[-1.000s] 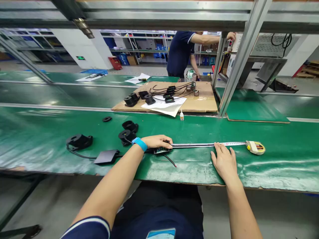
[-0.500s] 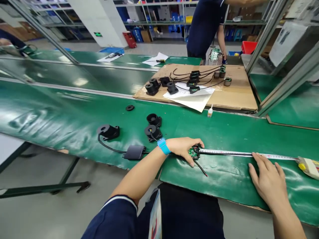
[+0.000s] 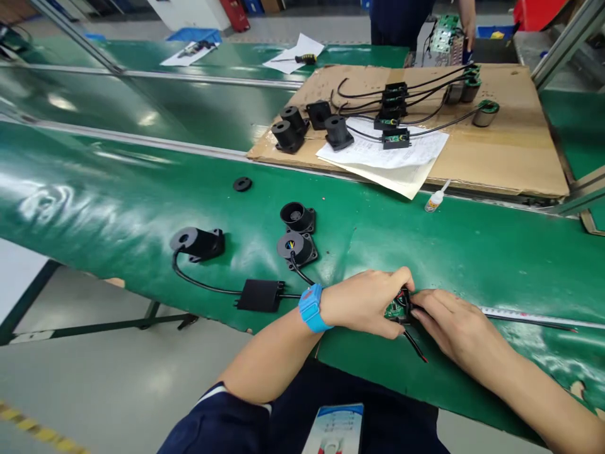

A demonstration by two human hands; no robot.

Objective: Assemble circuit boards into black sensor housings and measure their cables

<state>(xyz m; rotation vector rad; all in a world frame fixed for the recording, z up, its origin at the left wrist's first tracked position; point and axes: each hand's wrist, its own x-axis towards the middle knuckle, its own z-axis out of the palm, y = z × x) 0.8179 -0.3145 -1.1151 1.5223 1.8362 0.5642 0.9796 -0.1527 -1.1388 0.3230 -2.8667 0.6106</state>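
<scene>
Near edge of the green bench: both hands meet over one small part.
Circuit board (image 3: pixel 394 309): small, green, lying on the green mat (image 3: pixel 472 252) close to the near edge, mostly covered by fingers.
Left hand (image 3: pixel 366 301): curled over the board from the left, thumb and fingers pinched together on it; blue wristband (image 3: pixel 312 308) on the wrist.
Right hand (image 3: pixel 454 325): fingertips closed on the board's right end, touching the left hand's fingers.
Leads: a red and black wire (image 3: pixel 416 347) trails from the board toward the near edge.
Tape measure blade (image 3: pixel 524 317): lies flat on the mat, running right from behind the right hand.
Black box (image 3: pixel 259 295): just left of the left wrist, cabled to a black ring-shaped part (image 3: pixel 197 243) and toward a round black part (image 3: pixel 297 248).
Further black part (image 3: pixel 297 217): just behind that one; a flat black disc (image 3: pixel 242 184) farther back.
Glue bottle (image 3: pixel 435 200): small, lying at the cardboard's edge.
Cardboard sheet (image 3: pixel 510 145): carries paper sheets (image 3: pixel 382 151), black parts with cables and small boards.
Another person (image 3: pixel 401 16): stands beyond the cardboard, only partly visible.
</scene>
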